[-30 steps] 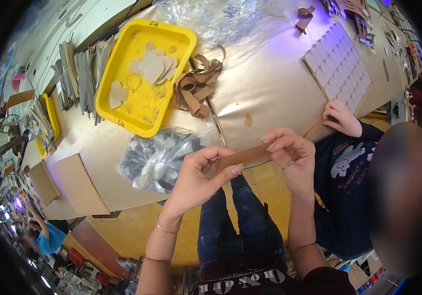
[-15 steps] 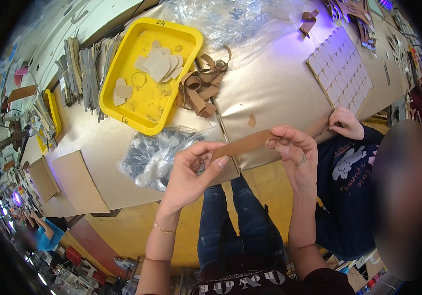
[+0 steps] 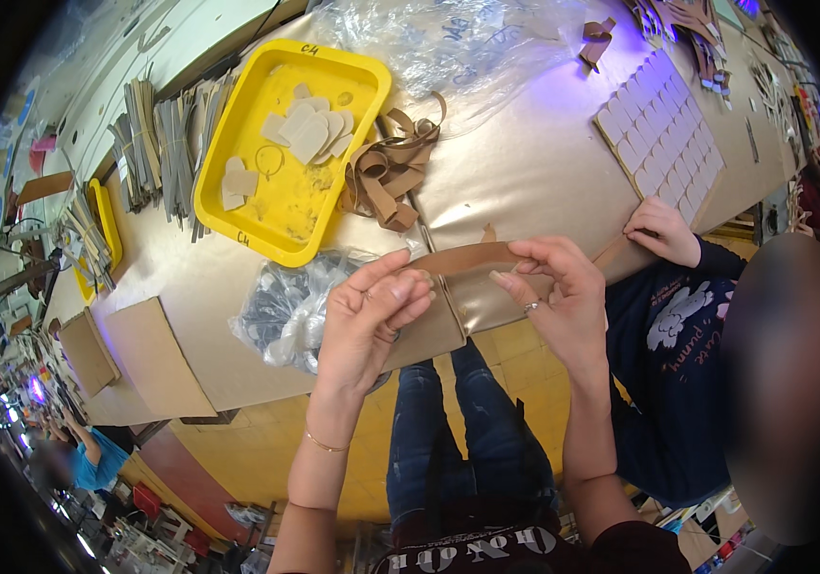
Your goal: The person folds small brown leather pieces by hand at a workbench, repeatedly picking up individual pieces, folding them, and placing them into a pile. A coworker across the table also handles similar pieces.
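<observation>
A brown leather-like strip (image 3: 467, 259) is stretched between my two hands above the table's front edge, bowing slightly upward. My left hand (image 3: 371, 301) pinches its left end between thumb and fingers. The strip's right end is held by my right hand (image 3: 560, 292), thumb below and fingers above. Just beyond lies a small brown scrap (image 3: 489, 233) on the table. A heap of curled brown strips (image 3: 391, 174) rests beside the yellow tray (image 3: 211, 206), which holds several pale rounded pieces (image 3: 309, 137). A clear plastic bag with dark contents (image 3: 281, 311) sits behind my left hand.
A co-worker's hand (image 3: 663, 232) rests at the table edge on my right, near a board of pale scalloped pieces (image 3: 660, 134). Clear plastic sheeting (image 3: 458, 48) lies at the back. Grey strip bundles (image 3: 175, 148) and cardboard (image 3: 156, 359) are on the left.
Both hands have shifted the strip; its left end has risen, so it now lies more level and bowed. My left fingers have curled in more. The co-worker's hand has moved slightly left.
</observation>
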